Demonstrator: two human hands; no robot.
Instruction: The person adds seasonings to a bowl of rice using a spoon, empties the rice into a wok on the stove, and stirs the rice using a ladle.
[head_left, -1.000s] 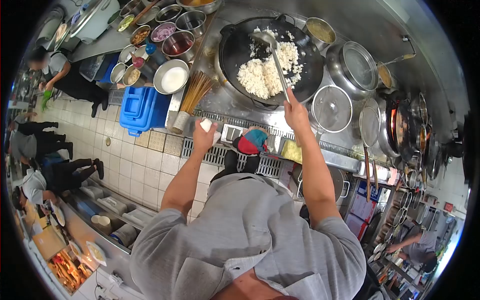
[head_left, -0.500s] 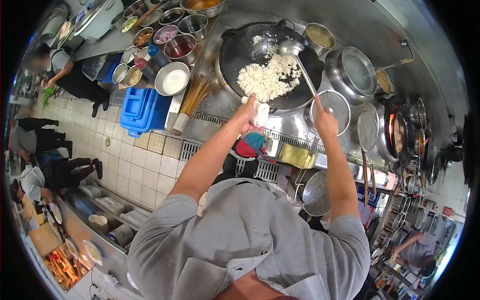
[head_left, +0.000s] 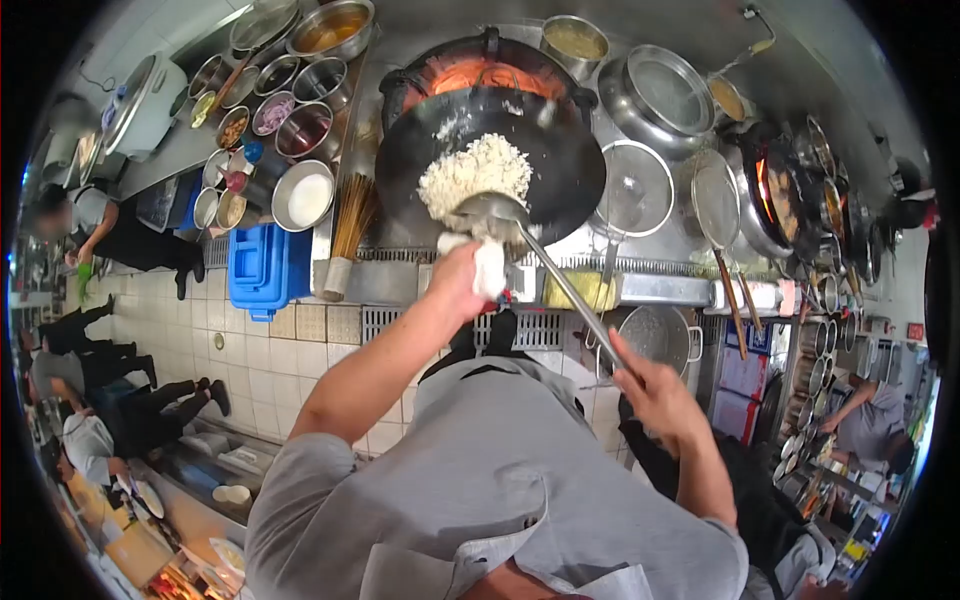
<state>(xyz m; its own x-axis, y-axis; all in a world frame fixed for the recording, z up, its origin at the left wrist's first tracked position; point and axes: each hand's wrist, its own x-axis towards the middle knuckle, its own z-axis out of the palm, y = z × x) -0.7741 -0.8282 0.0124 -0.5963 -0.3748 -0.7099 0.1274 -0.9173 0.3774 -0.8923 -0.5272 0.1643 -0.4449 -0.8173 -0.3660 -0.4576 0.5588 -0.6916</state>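
A black wok [head_left: 570, 175] is tilted toward me, with its far rim raised off the burner [head_left: 400, 95], where orange flame shows. White rice [head_left: 478, 172] lies heaped in its near half. My left hand [head_left: 458, 280] is closed round a white cloth [head_left: 489, 268] at the wok's near edge; the handle under the cloth is hidden. My right hand [head_left: 655, 392] grips the long handle of a metal ladle [head_left: 492, 208], whose bowl rests against the near side of the rice.
Metal bowls of ingredients [head_left: 303, 196] and bamboo sticks [head_left: 353, 215] stand at the left. A blue bin [head_left: 262, 268] is below them. Strainers [head_left: 635, 188], a pot [head_left: 672, 90] and a second lit burner [head_left: 765, 190] are at the right. Several people stand farther off.
The wok has come off its burner toward me, exposing the flame. My left hand has gone to its near edge with the cloth. The ladle bowl has moved from the far side to the near side.
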